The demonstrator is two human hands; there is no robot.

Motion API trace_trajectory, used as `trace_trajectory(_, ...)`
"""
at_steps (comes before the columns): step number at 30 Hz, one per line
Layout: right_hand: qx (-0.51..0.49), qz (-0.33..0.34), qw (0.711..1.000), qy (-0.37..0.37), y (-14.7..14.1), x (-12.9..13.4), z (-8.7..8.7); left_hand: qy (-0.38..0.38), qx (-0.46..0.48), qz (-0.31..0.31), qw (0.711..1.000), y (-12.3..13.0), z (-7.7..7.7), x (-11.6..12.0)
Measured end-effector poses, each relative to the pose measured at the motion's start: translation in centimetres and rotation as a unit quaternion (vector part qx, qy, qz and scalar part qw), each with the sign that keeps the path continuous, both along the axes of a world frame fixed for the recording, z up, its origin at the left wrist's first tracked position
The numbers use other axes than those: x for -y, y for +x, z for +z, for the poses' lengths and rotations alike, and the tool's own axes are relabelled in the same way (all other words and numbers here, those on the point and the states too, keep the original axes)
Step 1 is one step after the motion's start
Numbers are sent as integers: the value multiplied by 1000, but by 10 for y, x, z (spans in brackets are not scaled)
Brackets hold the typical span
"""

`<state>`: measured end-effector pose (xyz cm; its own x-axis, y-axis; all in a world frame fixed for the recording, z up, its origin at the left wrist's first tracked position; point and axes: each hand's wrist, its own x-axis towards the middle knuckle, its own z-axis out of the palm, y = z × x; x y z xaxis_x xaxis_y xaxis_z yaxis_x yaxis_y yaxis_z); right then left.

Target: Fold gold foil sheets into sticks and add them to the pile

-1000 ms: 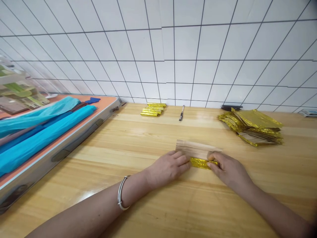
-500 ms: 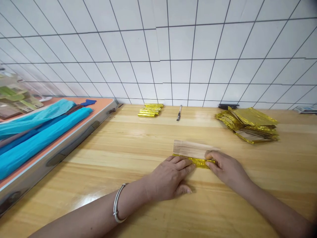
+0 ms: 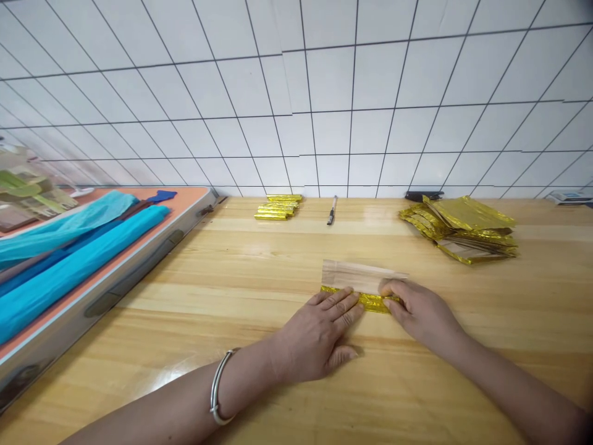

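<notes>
A sheet of gold foil paper (image 3: 356, 274) lies on the wooden table, its brown paper side up and its near edge folded over into a shiny gold strip. My left hand (image 3: 324, 330) rests flat on the left part of that strip, fingers stretched out and the thumb apart on the wood. At the right end, my right hand (image 3: 419, 312) pinches the fold between thumb and bent fingers. A silver bangle (image 3: 215, 389) circles my left wrist.
Several gold rolls (image 3: 278, 207) lie near the tiled wall, beside a pen (image 3: 332, 210). A stack of gold foil sheets (image 3: 467, 225) sits at the back right, by a black object (image 3: 423, 196). Turquoise cloth (image 3: 88, 266) covers part of an orange-topped case (image 3: 194, 196) on the left.
My left hand's fingers have shifted slightly and spread a little on the folded strip. My right hand keeps its pinch at the right end. The whole view has moved slightly.
</notes>
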<state>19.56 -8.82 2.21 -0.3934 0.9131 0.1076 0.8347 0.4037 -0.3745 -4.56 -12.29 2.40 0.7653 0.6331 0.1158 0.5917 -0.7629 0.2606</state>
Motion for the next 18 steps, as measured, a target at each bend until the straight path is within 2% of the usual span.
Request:
trace_trajectory(13,21,12,1000,5,1,-1,-4,-3,8,-16,1000,1,0,-1)
trace_trajectory(18,43,6,998,48,3,5,-7,-4,7,-9,1000,1,1,0)
